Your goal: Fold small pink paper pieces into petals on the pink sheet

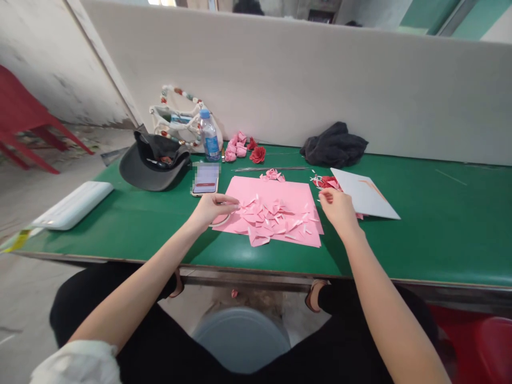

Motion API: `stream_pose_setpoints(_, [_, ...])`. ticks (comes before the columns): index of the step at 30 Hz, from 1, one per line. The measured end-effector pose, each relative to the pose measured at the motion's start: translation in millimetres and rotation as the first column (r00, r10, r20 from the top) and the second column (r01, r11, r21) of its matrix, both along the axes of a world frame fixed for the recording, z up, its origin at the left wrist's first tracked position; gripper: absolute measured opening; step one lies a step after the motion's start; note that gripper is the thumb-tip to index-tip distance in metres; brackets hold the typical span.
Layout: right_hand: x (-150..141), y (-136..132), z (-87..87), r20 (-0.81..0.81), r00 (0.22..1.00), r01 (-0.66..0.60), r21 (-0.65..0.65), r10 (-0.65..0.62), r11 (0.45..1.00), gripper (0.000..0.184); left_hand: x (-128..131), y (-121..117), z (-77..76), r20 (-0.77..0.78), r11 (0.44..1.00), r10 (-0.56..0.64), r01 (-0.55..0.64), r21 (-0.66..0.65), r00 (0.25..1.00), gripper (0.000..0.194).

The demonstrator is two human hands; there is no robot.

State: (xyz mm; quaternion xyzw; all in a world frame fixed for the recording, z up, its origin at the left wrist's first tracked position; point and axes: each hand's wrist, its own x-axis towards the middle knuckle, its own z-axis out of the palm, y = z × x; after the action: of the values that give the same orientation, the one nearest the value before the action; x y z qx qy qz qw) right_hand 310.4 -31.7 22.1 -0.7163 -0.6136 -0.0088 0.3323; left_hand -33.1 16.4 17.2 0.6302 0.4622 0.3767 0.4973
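My left hand is over the left side of a stack of pink paper sheets. Its thumb and fingers are pressed together beside a pile of cut pink paper pieces, several with white strips on them. A round pale ring, perhaps a tape roll, lies just under that hand. To the right of the sheets, my right hand has its fingertips pinched close to white scraps and red and pink paper bits. What either pinch holds is too small to make out.
Behind the sheets lie thin wires, folded paper flowers and a red paper rose. A phone, bottle, cap and beaded bag stand left. A white board and dark cloth are right.
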Motion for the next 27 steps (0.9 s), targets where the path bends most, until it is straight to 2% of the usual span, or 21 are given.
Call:
stream_pose_setpoints(2, [-16.7,-2.7,1.1,-0.070,0.980,-0.186,0.000,0.186,0.983,0.019,0.1,0.1,0.1,-0.045,0.999,0.008,-0.007,0.038,0.999,0.028])
stream_pose_setpoints(5, [-38.0,-8.2,1.7,-0.117,0.909,-0.412,-0.103,0.400,0.906,0.018,-0.8,1.0,1.2,-0.100,0.998,-0.049,0.052,0.028,0.994,0.021])
stream_pose_setpoints(7, [-44.2,-11.9,0.4,-0.119,0.896,-0.444,-0.206,0.428,0.872,0.022,-1.2,2.3,0.6,-0.129,0.993,-0.119,0.119,-0.008,0.984,0.018])
stream_pose_setpoints(9, [-43.9,-14.4,-1.9,-0.126,0.907,-0.421,-0.280,0.402,0.863,0.024,-0.6,3.4,-1.4,-0.147,0.980,-0.197,0.196,-0.020,0.969,0.016])
stream_pose_setpoints(13, [-36.3,-14.7,-5.1,-0.284,0.882,-0.458,-0.320,0.377,0.830,0.016,3.0,2.1,-4.2,-0.179,0.959,-0.260,0.275,0.064,0.949,0.014])
stream_pose_setpoints(17, [-33.3,-11.8,-1.3,-0.415,0.843,-0.470,-0.256,0.343,0.844,0.016,5.5,-3.6,1.8,-0.238,0.950,-0.269,0.298,0.097,0.933,0.012])
stream_pose_setpoints(19, [-35.6,-11.2,2.0,-0.495,0.796,-0.492,-0.196,0.348,0.848,0.018,6.8,-7.7,7.1,-0.267,0.947,-0.246,0.290,0.139,0.932,0.012])
stream_pose_setpoints(21, [-41.8,-11.7,5.0,-0.579,0.728,-0.509,-0.097,0.367,0.855,0.021,9.9,-13.7,12.2,-0.232,0.944,-0.150,0.209,0.255,0.961,0.013])
stream_pose_setpoints(23, [-51.9,-13.7,7.6,-0.615,0.682,-0.488,0.019,0.395,0.873,0.022,16.1,-22.0,15.5,-0.121,0.932,-0.050,0.090,0.352,0.991,0.018])
stream_pose_setpoints(24, [-57.8,-15.3,8.8,-0.611,0.679,-0.465,0.072,0.408,0.882,0.022,20.2,-26.6,16.1,-0.060,0.936,-0.049,0.067,0.345,0.997,0.021])
stream_pose_setpoints(27, [-75.2,-21.2,11.4,-0.568,0.702,-0.413,0.167,0.430,0.895,0.021,33.6,-39.5,13.5,0.061,0.974,-0.156,0.143,0.175,0.986,0.033])
